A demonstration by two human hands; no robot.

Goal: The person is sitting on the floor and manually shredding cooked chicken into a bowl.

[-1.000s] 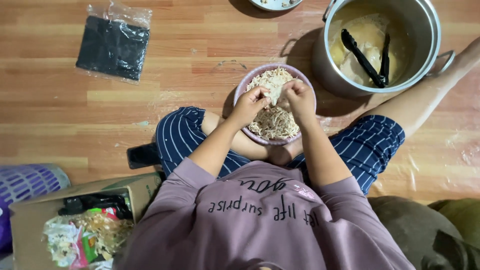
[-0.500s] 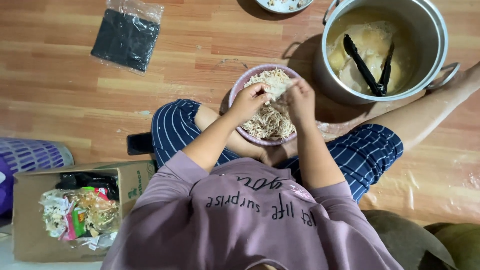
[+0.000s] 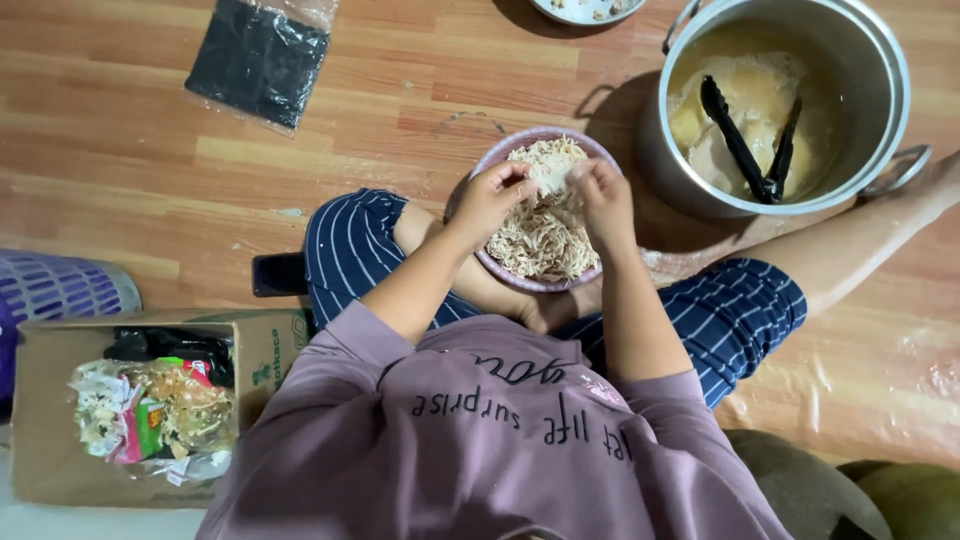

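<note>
Pale, stringy meat is what I am working on: a chunk (image 3: 553, 178) is sitting between my two hands, just above the purple bowl (image 3: 500, 157) in my lap. My left hand (image 3: 490, 200) is pinching its left edge, fingers closed together on it, and my right hand (image 3: 603, 195) is gripping the right edge the same way. So both hands are clamped on the one chunk, and neither is nearer than the other; it is lying straight between them, its long side running left to right across my body, from one set of fingertips to the other. The hands are pulling against each other along that line.

Directly under the chunk, the shreds (image 3: 540, 245) are filling the bowl, heaped toward my side of it. The bowl is resting against my crossed legs on the wooden floor (image 3: 120, 150).

Beyond my right hand, the steel pot (image 3: 880, 70) is standing just beside the bowl, holding more pale pieces in broth with black tongs (image 3: 745, 150) lying in it, handles toward me. A dark plastic bag (image 3: 260, 60) is lying well off to the far left. By my left knee, a cardboard box (image 3: 50, 400) is holding scraps and wrappers, with a phone (image 3: 278, 274) on the floor beside it.
</note>
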